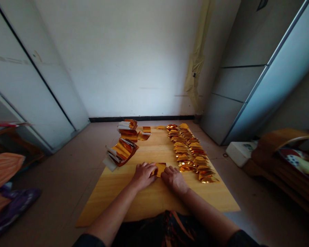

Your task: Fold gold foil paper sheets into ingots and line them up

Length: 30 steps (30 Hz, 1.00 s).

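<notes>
A small sheet of gold foil paper (160, 169) lies on the wooden board between my hands, partly curled. My left hand (144, 175) is closed on its left side, fingers bent over the edge. On the opposite side my right hand (173, 177) grips the sheet's right edge with curled fingers; the fingertips are partly hidden. Two rows of folded gold foil pieces (182, 149) run along the right of the board. Loose stacks of foil sheets (123, 151) lie at the left, with more sheets (128, 132) behind them.
The wooden board (108, 195) spans the space before me. A white wall (134, 68) stands behind it. To the right are a grey refrigerator (237, 82), a white box (238, 152) and wooden furniture (273, 161). Orange and purple bags (5, 171) sit at the left.
</notes>
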Each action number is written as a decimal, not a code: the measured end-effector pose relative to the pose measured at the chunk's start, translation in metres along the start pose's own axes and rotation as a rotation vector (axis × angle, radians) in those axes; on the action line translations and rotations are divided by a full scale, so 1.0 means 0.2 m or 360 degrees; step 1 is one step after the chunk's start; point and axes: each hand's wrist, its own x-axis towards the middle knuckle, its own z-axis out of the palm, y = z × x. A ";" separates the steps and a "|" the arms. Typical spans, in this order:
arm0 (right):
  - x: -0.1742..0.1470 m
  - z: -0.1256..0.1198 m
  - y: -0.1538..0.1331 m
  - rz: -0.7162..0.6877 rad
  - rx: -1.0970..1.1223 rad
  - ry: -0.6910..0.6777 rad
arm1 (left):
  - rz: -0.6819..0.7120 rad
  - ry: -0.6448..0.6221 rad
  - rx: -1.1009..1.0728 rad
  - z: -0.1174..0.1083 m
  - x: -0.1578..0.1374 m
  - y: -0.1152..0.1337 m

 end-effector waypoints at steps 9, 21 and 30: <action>0.04 -0.01 0.01 0.0233 0.0351 0.0090 | 0.0083 0.0190 0.0064 0.02 0.02 0.00; 0.20 -0.02 0.05 0.0943 0.0623 -0.0160 | -0.0363 0.0398 -0.0424 0.09 0.12 -0.08; 0.23 -0.03 0.03 0.0996 0.0431 -0.0251 | -0.0440 0.0398 -0.0339 0.08 0.15 -0.05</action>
